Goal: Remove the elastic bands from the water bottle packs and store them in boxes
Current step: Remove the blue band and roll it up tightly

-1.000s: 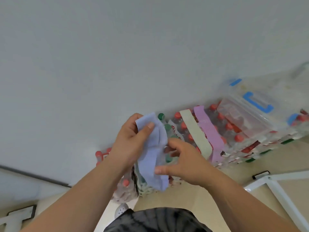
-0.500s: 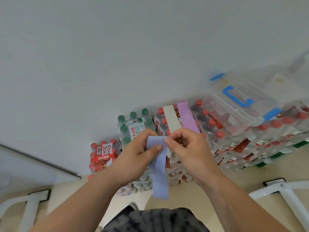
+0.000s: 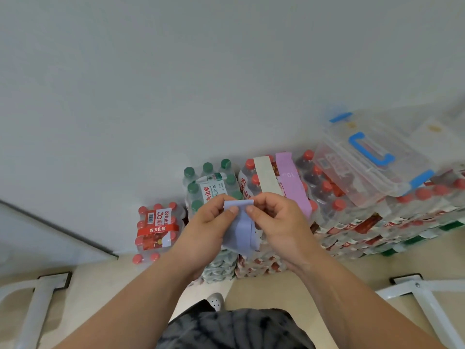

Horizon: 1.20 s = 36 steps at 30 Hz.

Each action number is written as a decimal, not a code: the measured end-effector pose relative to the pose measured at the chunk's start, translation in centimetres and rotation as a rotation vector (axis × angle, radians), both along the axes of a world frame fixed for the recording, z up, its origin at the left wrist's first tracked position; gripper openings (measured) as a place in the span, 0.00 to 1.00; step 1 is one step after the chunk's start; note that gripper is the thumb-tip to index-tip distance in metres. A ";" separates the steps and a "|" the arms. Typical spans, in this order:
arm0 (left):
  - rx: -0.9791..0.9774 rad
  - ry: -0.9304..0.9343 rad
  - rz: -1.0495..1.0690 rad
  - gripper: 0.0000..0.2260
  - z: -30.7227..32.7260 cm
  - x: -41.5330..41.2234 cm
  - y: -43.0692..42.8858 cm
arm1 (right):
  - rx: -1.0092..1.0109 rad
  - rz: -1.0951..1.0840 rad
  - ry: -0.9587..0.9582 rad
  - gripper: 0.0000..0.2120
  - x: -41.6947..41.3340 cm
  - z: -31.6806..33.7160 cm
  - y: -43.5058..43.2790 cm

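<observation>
Hands meet in front of the stacked water packs, both holding one band. Left hand [image 3: 211, 222] pinches the upper left corner of the blue elastic band [image 3: 239, 230] between thumb and forefinger. Right hand [image 3: 276, 217] pinches the upper right corner the same way, its other fingers curled. The band hangs doubled from the two grips, in the air before the stacks and touching no pack that can be seen.

Packs stand on the floor [image 3: 264, 290] along its far edge, against the grey wall [image 3: 201, 84]:
- Left end: a low red-capped pack [image 3: 157, 227] with a red label.
- Beside it: a taller stack topped by a green-capped pack [image 3: 208, 182].
- Next to the right: a stack whose top pack carries a cream band [image 3: 266, 176] and a purple band [image 3: 292, 182], side by side and touching (the purple one is marked 10).
- Right end: a long stack of red-capped packs [image 3: 377, 222] bearing a clear storage box [image 3: 372, 159] with a blue handle and blue latches, lid on.

A white frame leg [image 3: 427, 301] rests on the floor near its right edge. A pale shoe [image 3: 215, 299] and a dark patterned garment [image 3: 239, 328] show at the near edge.
</observation>
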<state>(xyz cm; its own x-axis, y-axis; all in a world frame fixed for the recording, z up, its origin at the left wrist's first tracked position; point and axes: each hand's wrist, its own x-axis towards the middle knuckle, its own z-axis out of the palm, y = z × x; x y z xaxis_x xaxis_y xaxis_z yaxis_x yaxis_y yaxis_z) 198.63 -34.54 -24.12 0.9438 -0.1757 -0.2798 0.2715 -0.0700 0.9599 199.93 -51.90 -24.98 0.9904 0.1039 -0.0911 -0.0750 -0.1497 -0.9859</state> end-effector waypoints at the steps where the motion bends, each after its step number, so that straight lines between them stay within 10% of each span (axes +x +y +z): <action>1: -0.012 0.001 0.013 0.11 -0.1 0.3 0.4 | -0.021 -0.004 0.007 0.05 0.3 0.0 0.4; 9: 0.264 -0.213 0.033 0.10 -0.7 3.5 3.8 | -0.142 0.003 0.005 0.10 2.4 0.2 3.8; 21: -0.199 -0.137 -0.043 0.05 0.3 7.4 5.1 | 0.040 -0.102 -0.004 0.08 4.5 1.5 4.5; 36: -0.171 -0.160 -0.055 0.03 0.7 7.3 -0.7 | 0.065 0.091 0.015 0.08 5.8 2.3 -2.6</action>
